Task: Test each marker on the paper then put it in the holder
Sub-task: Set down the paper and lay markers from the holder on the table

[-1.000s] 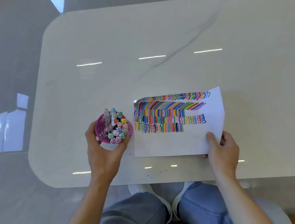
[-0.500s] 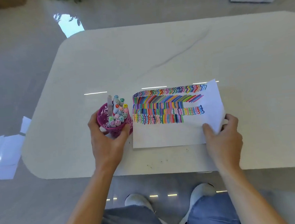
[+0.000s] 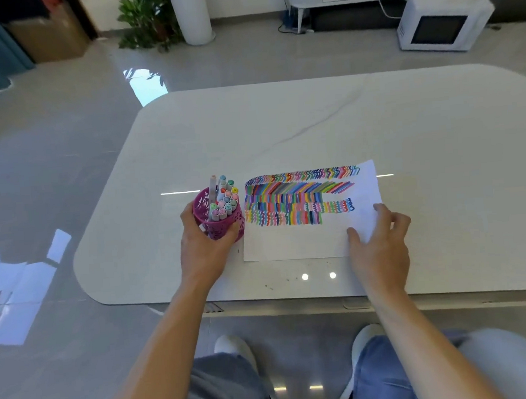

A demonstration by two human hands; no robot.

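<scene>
A pink openwork holder stands on the white table, packed with several capped markers. My left hand is wrapped around the holder from its near side. To its right lies a white sheet of paper covered in rows of coloured test strokes. My right hand pinches the paper's near right corner, thumb on top, and that corner is lifted a little off the table. No loose marker is visible.
The table's near edge runs just in front of my knees. Beyond the far edge, on the tiled floor, stand a white microwave, a potted plant and a white cylinder.
The view has tilted up, so the room behind the table now shows. My left hand stays on the holder. My right hand has shifted its grip at the paper's right corner.
</scene>
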